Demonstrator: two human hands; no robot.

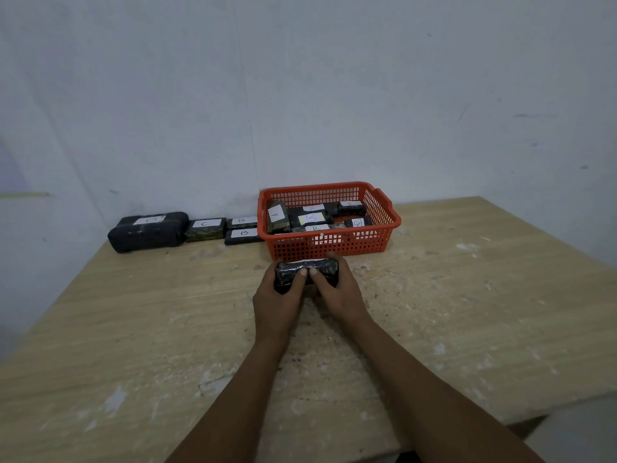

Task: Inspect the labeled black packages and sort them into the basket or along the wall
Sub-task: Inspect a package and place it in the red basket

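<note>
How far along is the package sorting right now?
Several labeled packages already sit in the red basket and four lie along the wall. Both hands, left and right, hold one package, not yet placed. No other loose packages show on the table.

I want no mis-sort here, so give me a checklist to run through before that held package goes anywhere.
1. Grip: left hand and right hand both wrap the held package, thumbs on top. Ok.
2. Label read: only a white edge shows on its far side, the letter faces away. Cannot tell.
3. Room in the basket: several packages already lie in it, but space shows at the right end. Ok.
4. Room along the wall: the wall row ends against the basket's left side; whether a gap remains there is unclear. Cannot tell.
5. Path: bare table between the hands and the basket. Ok.
</note>
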